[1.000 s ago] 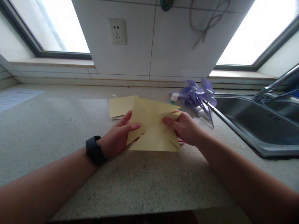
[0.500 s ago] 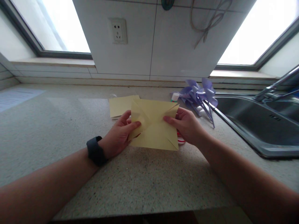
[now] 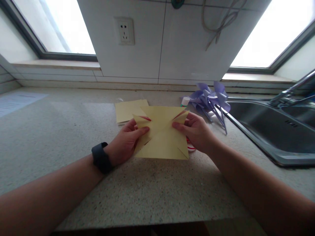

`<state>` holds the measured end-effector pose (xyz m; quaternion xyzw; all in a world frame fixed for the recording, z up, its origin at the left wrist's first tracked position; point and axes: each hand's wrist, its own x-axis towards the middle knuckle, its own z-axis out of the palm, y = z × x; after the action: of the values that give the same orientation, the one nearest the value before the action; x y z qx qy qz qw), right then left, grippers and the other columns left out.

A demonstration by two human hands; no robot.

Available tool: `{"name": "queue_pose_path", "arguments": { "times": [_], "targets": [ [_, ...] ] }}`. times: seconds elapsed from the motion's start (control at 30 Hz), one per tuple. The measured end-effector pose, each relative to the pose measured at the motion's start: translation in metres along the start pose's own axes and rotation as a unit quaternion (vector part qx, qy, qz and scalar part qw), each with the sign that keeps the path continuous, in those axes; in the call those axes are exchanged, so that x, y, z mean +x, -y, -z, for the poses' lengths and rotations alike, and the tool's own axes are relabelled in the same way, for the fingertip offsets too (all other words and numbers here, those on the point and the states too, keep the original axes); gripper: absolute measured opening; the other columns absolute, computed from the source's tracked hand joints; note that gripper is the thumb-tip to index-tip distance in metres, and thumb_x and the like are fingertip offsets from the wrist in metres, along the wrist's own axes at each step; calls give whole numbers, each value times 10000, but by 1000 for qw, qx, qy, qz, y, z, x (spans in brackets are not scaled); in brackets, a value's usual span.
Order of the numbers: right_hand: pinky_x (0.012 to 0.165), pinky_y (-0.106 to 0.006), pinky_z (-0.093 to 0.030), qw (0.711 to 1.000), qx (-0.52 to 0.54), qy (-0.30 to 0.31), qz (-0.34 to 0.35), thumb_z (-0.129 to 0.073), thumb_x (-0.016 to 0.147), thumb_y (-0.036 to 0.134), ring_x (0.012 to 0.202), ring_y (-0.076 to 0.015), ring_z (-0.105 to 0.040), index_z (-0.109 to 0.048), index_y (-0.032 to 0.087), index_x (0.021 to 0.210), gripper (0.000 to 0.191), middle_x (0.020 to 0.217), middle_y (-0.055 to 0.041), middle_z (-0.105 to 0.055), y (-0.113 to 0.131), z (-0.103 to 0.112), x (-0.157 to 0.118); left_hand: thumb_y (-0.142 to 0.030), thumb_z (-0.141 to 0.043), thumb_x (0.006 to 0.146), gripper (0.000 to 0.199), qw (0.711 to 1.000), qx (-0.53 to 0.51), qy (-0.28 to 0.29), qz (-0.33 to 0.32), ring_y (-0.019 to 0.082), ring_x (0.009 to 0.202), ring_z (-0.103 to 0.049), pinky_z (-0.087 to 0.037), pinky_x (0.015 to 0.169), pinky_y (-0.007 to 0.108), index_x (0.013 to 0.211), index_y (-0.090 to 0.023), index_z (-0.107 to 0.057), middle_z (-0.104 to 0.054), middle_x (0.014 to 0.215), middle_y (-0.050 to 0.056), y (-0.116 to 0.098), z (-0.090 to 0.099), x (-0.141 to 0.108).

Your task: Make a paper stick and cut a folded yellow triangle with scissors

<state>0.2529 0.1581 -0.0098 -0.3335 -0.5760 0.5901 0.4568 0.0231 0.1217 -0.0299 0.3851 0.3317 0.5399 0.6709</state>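
Observation:
A square sheet of yellow paper [image 3: 162, 137] is held up above the counter, with diagonal slits running in from its corners. My left hand [image 3: 128, 139] pinches its left side, thumb in front and fingers behind. On the right side my right hand [image 3: 197, 131] grips it the same way. The slits at the two upper corners and the left one gape a little. Behind the sheet, a stack of yellow paper [image 3: 129, 110] lies on the counter. Something with red edges [image 3: 191, 146], mostly hidden, shows under my right hand.
Purple paper pinwheels [image 3: 209, 98] lie beside the steel sink [image 3: 273, 127] on the right. A white-capped tube [image 3: 185, 101] stands behind the sheet. At far left a printed page [image 3: 19, 101] rests on the speckled counter [image 3: 137, 193]. A wall socket [image 3: 124, 31] is above.
The upper left slit of the yellow paper has opened, and the upper right one gapes wider. Both hands keep their hold in nearly the same place.

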Motion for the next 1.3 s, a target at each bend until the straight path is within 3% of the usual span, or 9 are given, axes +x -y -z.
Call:
{"name": "queue_pose_path", "arguments": {
  "times": [0.27, 0.4, 0.57, 0.67, 0.83, 0.93, 1.07, 1.3],
  "targets": [
    [732, -277, -603, 999, -2, 39, 29, -759, 834, 239, 869, -164, -727, -648, 249, 1099, 287, 1034, -19, -749, -1, 4, -1, -154, -754, 788, 271, 999, 20, -35, -10, 141, 722, -681, -563, 620, 236, 1007, -243, -621, -704, 896, -15, -5, -2, -1],
    [759, -259, -596, 996, 3, 80, 28, -740, 854, 221, 861, -140, -717, -666, 241, 1120, 277, 1103, -25, -734, 1, 5, -3, -166, -759, 782, 277, 998, 18, -53, -12, 150, 732, -686, -552, 604, 234, 999, -245, -605, -690, 894, -17, -4, -1, 1],
    [826, -282, -593, 992, 16, 128, 16, -735, 863, 220, 867, -132, -716, -666, 261, 1182, 328, 1090, -11, -731, -3, 7, -3, -154, -760, 783, 295, 999, 5, -32, -14, 149, 759, -695, -564, 650, 243, 1017, -239, -602, -703, 917, -8, -5, -2, 0],
    [772, -267, -589, 994, -10, 106, 11, -720, 870, 237, 827, -124, -702, -685, 260, 1134, 266, 1025, -2, -730, -3, 6, -3, -125, -769, 769, 337, 1000, -2, -7, -14, 167, 800, -709, -586, 710, 279, 1046, -235, -611, -721, 966, 10, -7, -2, -3],
    [536, -223, -512, 994, -103, 29, 16, -698, 862, 268, 733, -130, -649, -711, 248, 1052, 192, 950, -16, -706, 1, 5, -4, -128, -774, 771, 332, 1000, 11, 2, 0, 163, 759, -715, -575, 649, 251, 1053, -250, -648, -728, 960, 10, -7, 1, -2],
    [502, -226, -484, 991, -129, 18, 25, -697, 849, 280, 736, -144, -643, -728, 245, 1014, 171, 899, -18, -696, 1, 5, -4, -142, -769, 785, 287, 1000, -9, 10, 0, 163, 778, -714, -585, 673, 266, 1033, -253, -676, -731, 991, 11, -7, 3, -1],
    [539, -255, -515, 994, -108, 21, 14, -689, 850, 315, 662, -132, -638, -734, 233, 967, 149, 823, -12, -706, -2, 7, -2, -152, -753, 802, 218, 999, -29, 15, 13, 178, 810, -715, -592, 691, 283, 997, -239, -706, -742, 1023, 25, -7, 3, -2],
    [749, -316, -590, 997, -56, 44, 7, -728, 824, 308, 840, -168, -705, -670, 229, 1112, 304, 1048, -43, -741, 3, 6, -2, -176, -649, 875, 363, 999, -41, 10, 12, 249, 938, -724, -601, 833, 394, 1236, -211, -636, -731, 1160, 92, -8, -2, -3]
  ]
}}
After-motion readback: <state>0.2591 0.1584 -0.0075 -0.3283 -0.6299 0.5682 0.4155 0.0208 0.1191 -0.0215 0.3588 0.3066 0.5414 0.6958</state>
